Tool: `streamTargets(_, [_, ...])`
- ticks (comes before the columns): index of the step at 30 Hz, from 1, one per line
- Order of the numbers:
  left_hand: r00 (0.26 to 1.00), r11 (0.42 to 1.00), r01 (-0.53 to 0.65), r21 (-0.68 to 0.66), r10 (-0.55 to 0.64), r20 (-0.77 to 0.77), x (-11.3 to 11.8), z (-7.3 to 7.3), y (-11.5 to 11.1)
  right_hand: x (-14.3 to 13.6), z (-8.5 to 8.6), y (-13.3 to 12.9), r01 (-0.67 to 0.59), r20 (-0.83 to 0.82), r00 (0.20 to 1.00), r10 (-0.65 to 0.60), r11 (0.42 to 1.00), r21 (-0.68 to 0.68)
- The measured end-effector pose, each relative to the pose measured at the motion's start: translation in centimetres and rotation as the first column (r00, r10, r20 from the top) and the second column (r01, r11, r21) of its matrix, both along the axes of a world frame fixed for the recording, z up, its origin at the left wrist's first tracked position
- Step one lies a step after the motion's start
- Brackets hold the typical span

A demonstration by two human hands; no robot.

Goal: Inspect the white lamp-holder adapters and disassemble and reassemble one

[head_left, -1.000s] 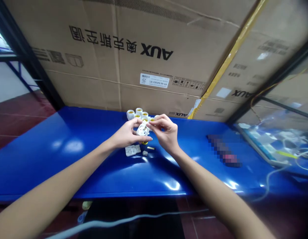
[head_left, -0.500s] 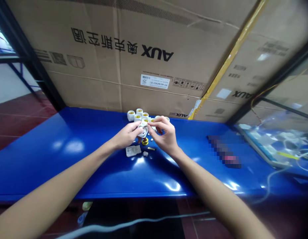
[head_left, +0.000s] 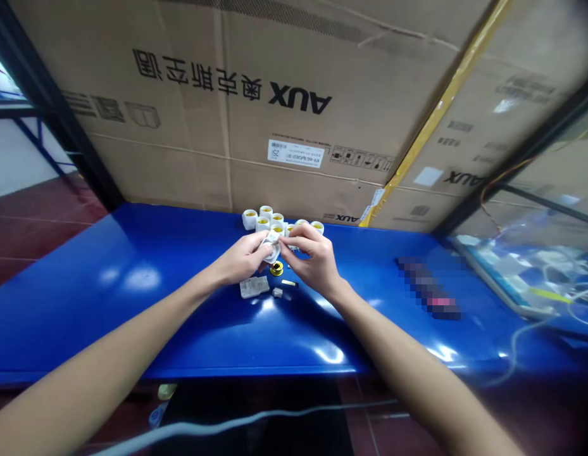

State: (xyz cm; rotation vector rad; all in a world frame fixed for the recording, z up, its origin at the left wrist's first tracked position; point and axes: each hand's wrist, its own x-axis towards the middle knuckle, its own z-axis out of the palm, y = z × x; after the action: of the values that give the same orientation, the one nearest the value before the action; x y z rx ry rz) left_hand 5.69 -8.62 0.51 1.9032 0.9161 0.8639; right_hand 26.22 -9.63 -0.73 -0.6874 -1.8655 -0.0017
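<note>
With the yellow ring (head_left: 276,268) taken as the landmark, the white part (head_left: 273,253) is held just beyond it, raised over the blue tabletop (head_left: 189,304). The part is clamped between the thumb and fingers of the left hand (head_left: 241,258); the thumb and forefinger of the right hand (head_left: 317,256) are brought together at its edge, and whether something small is pinched there cannot be told. For good control, the part is best kept steady by the left grip, with its open face left uncovered, while light, straight pressure is applied by the right fingertips; if a piece is felt to bind, it should be realigned rather than forced, since thin plastic edges could be chipped. Both wrists are best kept low, so that anything dropped is caught near the ring. The part appears to be moulded in smooth, hard plastic, with a rounded outline. To the left of the ring and nearer the body, a flat, pale block (head_left: 254,287) with an uneven, recessed top is seen; a small, chunky white piece (head_left: 277,292) is set straight on the near side, and a slim strip (head_left: 288,283) to the near right. Beyond the ring, squat white cups (head_left: 249,220) with yellow interiors are grouped, backed by creased, matt cardboard (head_left: 189,152).
</note>
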Motion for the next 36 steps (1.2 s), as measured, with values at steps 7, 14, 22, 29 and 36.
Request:
streamTargets(7, [0.999, 0.999, -0.014, 0.044, 0.015, -0.044, 0.1, -0.1, 0.0, -0.1, 0.3, -0.3, 0.014, 0.015, 1.0, -0.013, 0.994, -0.108])
streamTargets(14, [0.994, 0.991, -0.025, 0.134, 0.039, -0.099, -0.1, 0.2, 0.0, 0.0, 1.0, -0.3, -0.129, -0.19, 0.98, 0.061, 0.919, -0.373])
streamTargets(22, [0.984, 0.968, -0.077, 0.24, 0.113, -0.141, 0.1, 0.0, -0.1, 0.3, 0.8, 0.0, -0.045, -0.022, 0.999, 0.04, 0.948, -0.314])
streamTargets(29, [0.984, 0.991, -0.056, 0.121, 0.075, -0.162, 0.2, 0.1, -0.1, 0.6, 0.4, 0.2, 0.037, 0.166, 0.986, -0.004, 0.981, -0.191])
streamTargets(36, [0.983, 0.984, -0.084, 0.158, 0.107, -0.146, 0.4, 0.2, -0.3, 0.5, 0.9, -0.3, 0.095, 0.219, 0.974, -0.062, 0.985, -0.146])
